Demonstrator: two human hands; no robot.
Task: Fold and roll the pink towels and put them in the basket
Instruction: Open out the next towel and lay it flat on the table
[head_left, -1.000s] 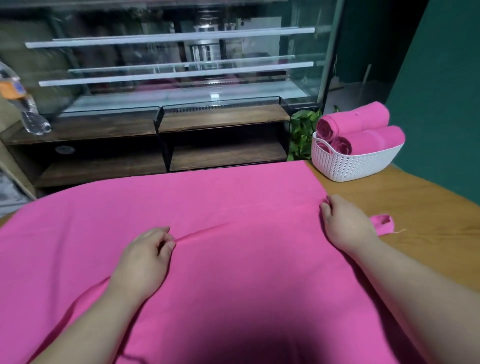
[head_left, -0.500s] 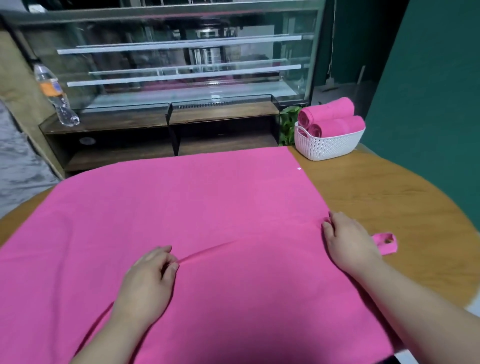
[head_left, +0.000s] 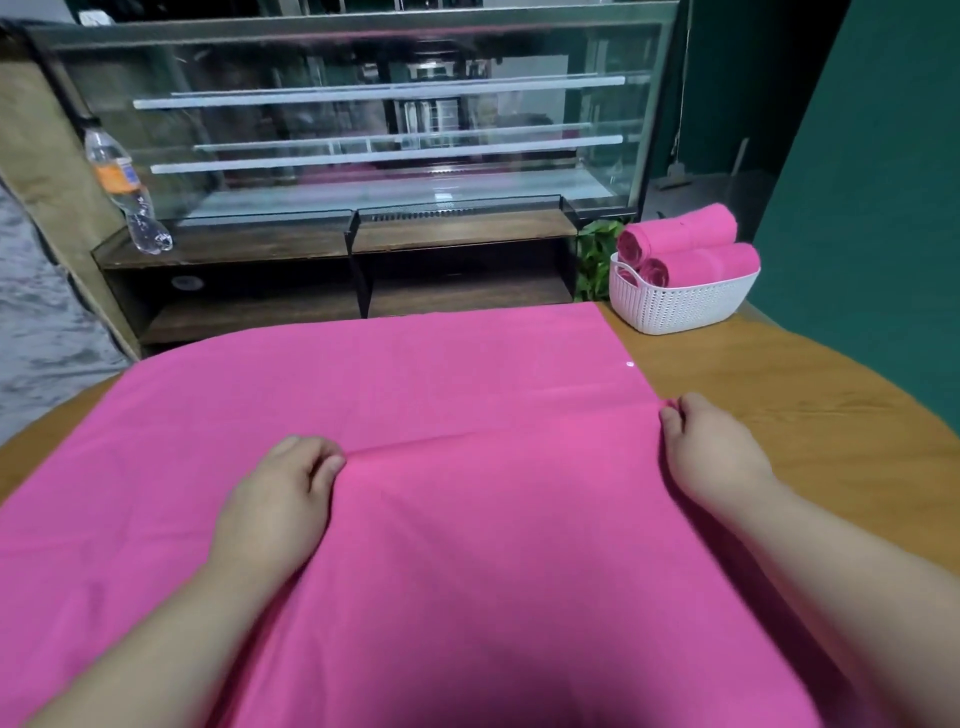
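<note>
One pink towel (head_left: 415, 395) spread flat, a hand pinching it at two spots.
From my remote seat I see the pink towel covering most of the wooden table (head_left: 810, 415), under and ahead of the fingers. The white basket (head_left: 685, 306) sits well beyond the right fingertips and holds two rolled towels (head_left: 685, 231). The left hand (head_left: 275, 499) pinches a raised crease near the cloth's middle; the right hand (head_left: 711, 447) grasps its right edge, where that crease ends.
</note>
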